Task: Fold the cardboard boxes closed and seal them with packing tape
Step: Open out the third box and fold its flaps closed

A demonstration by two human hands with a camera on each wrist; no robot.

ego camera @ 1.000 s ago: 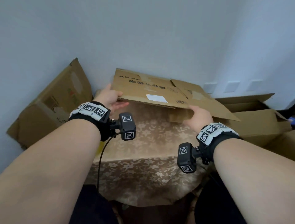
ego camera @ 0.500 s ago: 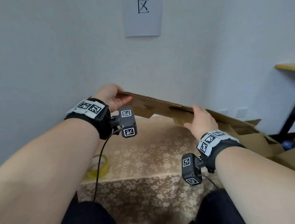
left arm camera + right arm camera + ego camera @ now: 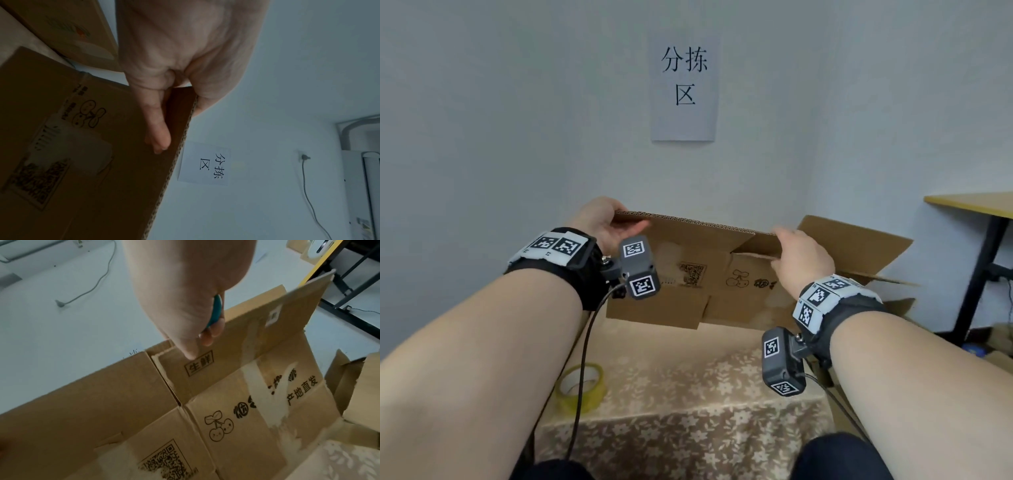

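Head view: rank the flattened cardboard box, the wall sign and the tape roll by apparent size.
1. flattened cardboard box, largest, though it is held nearer the camera than the sign.
2. wall sign.
3. tape roll, smallest, partly behind the left forearm.

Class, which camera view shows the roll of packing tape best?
The head view: the roll of packing tape lies on the patterned tablecloth, near the left forearm and partly behind its cable. Neither wrist view shows it; both show only hands and cardboard.

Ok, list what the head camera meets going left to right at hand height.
left hand gripping the flattened cardboard box → right hand holding the box's other side → raised box flap → yellow-edged table
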